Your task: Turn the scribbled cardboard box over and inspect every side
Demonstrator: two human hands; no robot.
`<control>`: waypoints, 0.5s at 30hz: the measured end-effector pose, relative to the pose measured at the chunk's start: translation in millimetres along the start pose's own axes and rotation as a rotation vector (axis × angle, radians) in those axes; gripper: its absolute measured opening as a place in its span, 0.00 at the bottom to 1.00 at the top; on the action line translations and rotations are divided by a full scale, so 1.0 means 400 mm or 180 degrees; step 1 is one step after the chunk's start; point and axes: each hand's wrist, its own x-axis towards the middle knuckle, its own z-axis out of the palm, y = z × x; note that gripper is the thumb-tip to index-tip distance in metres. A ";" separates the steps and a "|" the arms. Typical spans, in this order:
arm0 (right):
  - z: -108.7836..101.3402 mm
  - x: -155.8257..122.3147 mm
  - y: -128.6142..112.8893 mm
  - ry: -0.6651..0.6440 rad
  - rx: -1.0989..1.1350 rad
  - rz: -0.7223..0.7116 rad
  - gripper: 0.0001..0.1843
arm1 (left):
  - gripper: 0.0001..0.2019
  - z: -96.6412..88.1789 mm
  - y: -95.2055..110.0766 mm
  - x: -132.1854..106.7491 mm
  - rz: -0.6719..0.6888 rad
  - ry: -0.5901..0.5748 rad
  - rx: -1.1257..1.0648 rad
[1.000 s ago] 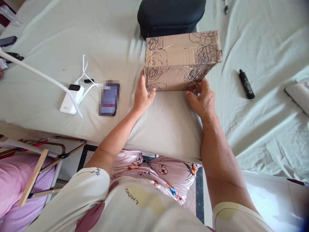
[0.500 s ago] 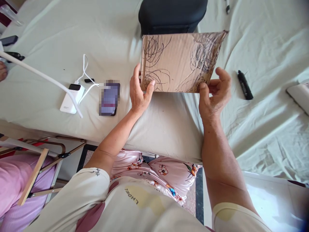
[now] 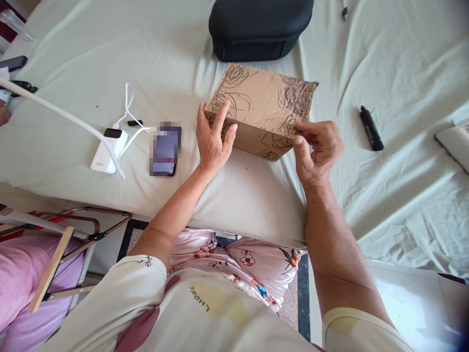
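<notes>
A brown cardboard box (image 3: pixel 262 105) covered in black scribbles lies on the pale bedsheet (image 3: pixel 110 49), turned at a slant with one corner toward me. My left hand (image 3: pixel 213 142) grips its near-left corner, fingers over the top edge. At its near-right corner my right hand (image 3: pixel 318 151) pinches the edge between thumb and fingers.
A black case (image 3: pixel 260 27) sits just behind the box. A black marker (image 3: pixel 372 128) lies to the right. A phone (image 3: pixel 165 149), a white power bank (image 3: pixel 109 149) with cable and a white rod (image 3: pixel 62 117) are on the left. A folding stool (image 3: pixel 66 244) stands beside my knees.
The box stood on edge a second ago, was lifted and tipped with its broad face toward me, and now lies flatter and rotated. Both hands shifted along its near corners.
</notes>
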 end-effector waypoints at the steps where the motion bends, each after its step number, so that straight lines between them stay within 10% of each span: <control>1: 0.003 -0.003 0.002 -0.0046 0.0065 -0.0021 0.35 | 0.37 0.001 0.001 0.001 0.0016 0.0021 0.0061; 15: 0.080 -0.044 -0.071 -0.1199 0.0347 -0.0688 0.21 | 0.36 0.020 0.066 -0.024 0.0506 -0.0724 -0.0148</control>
